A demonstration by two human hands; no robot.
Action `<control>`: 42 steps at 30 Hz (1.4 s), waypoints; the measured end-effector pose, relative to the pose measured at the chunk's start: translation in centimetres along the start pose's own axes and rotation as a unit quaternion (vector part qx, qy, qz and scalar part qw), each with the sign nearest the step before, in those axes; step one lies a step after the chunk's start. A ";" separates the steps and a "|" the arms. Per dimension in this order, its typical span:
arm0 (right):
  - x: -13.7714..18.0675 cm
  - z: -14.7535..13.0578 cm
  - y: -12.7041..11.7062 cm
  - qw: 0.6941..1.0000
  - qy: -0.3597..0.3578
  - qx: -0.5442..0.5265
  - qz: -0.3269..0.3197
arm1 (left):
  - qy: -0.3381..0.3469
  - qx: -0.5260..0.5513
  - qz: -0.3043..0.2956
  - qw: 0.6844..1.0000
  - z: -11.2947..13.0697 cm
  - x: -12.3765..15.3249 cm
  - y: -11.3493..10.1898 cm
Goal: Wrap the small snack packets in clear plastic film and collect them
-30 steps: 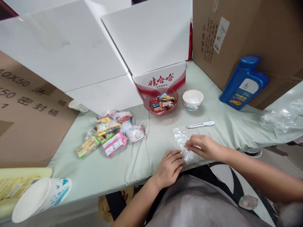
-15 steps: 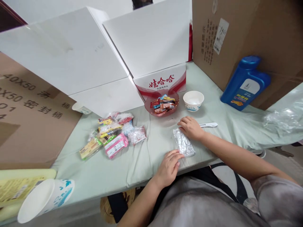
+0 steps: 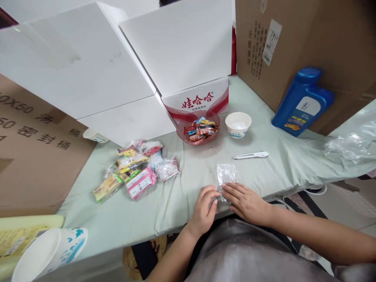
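A small clear plastic bag (image 3: 225, 173) lies flat on the pale green cloth (image 3: 164, 203) near the table's front edge. My right hand (image 3: 245, 202) rests on the bag's near end with fingers stretched flat. My left hand (image 3: 205, 207) sits just left of it, fingers curled down, fingertips touching the bag's near left corner. A white utility knife (image 3: 250, 155) lies a little beyond the bag.
A pile of wrapped snacks (image 3: 135, 169) lies to the left. A red bowl of candies (image 3: 198, 128) and a white paper bowl (image 3: 238, 124) stand before white cartons (image 3: 123, 66). A blue jug (image 3: 302, 102), cardboard boxes (image 3: 305, 43) and a paper cup (image 3: 48, 252) surround the area.
My right hand drew back from the bag's far end to its near end. The bag now lies straighter. My left hand stayed at the near left corner.
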State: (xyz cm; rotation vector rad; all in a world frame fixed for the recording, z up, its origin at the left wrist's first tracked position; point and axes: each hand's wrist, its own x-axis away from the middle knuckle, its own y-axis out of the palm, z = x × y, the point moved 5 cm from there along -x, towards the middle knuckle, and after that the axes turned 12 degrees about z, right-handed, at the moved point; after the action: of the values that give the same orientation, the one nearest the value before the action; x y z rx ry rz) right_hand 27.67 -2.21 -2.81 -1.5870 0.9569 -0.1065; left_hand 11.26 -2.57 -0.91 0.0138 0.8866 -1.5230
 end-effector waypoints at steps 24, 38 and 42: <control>-5.7 4.1 0.1 0.983 0.158 0.089 -0.028 | 0.009 -0.068 -0.071 0.995 -0.2 0.0 1.1; -5.5 5.8 -1.7 0.979 0.123 0.143 0.073 | 0.043 -0.182 -0.099 0.977 0.3 0.2 2.0; -5.7 5.5 -1.0 0.988 0.109 0.098 0.042 | 0.049 -0.203 -0.128 0.970 0.5 0.2 2.3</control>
State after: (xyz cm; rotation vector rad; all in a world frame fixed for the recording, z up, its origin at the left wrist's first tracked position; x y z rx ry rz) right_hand 27.45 5.54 -1.04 -1.3699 1.1448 -0.3108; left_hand 13.47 -2.78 -1.85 -0.3371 1.3057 -1.5603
